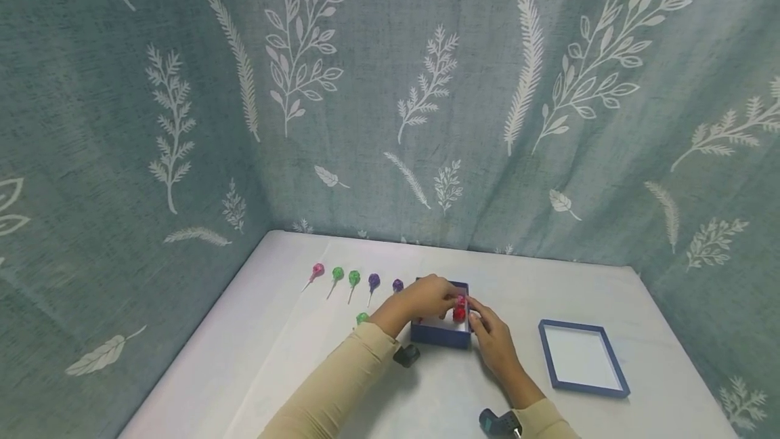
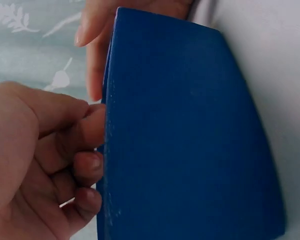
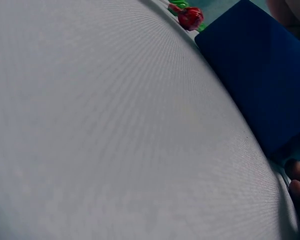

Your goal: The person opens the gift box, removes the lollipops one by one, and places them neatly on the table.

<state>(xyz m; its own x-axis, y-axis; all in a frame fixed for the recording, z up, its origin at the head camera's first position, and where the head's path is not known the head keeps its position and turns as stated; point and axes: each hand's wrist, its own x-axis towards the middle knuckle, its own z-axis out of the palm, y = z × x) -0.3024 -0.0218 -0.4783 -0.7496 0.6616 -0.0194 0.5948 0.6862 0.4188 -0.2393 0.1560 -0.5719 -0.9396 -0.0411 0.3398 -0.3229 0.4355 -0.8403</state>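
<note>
My left hand (image 1: pixel 426 297) reaches over a blue open box (image 1: pixel 440 337), its fingers curled and thumb against forefinger. Those fingertips pinch at a pink lollipop (image 1: pixel 461 301) near the right wall; the box's front wall hides the grip in the left wrist view. A red lollipop (image 1: pixel 459 316) lies inside, just in front of the pink one. My right hand (image 1: pixel 496 343) holds the box at its right side, with fingers at the rim. In the right wrist view, fingertips (image 3: pixel 296 187) show beside the box's lower corner.
Left of the box stands a row of lollipops: pink (image 1: pixel 317 269), green (image 1: pixel 338 274) and purple (image 1: pixel 374 281). Another green lollipop (image 1: pixel 362 318) lies near the left forearm. A red lollipop (image 3: pixel 191 18) appears beyond the box. A blue-rimmed lid (image 1: pixel 588 386) rests on the right.
</note>
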